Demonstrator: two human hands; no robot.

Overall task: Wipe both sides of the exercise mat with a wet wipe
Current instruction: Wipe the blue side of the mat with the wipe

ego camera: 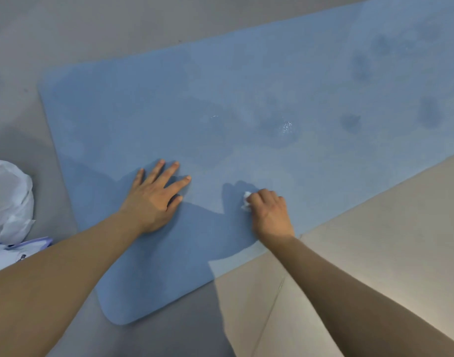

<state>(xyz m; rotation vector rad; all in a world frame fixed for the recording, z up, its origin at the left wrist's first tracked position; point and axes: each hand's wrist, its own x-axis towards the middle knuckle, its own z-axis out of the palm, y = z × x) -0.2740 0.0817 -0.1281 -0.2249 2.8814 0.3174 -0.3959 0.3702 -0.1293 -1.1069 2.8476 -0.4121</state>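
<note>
— Where's the exercise mat (220,99)?

— Flat on the floor (117,27), left hand (154,199) spread on it, right hand (269,215) pinching the balled wet wipe (246,200) against it.

— Handling?

— Probably light, floppy — lift by a rounded corner to flip.

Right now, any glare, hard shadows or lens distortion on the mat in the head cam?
Head view: small specular glints on the wet patch of the blue mat; hard-edged shadows from both arms darken the near mat around the left hand and the right hand gripping the wipe; wide-angle bowing bends the mat's edges; focus slightly soft throughout.
</note>
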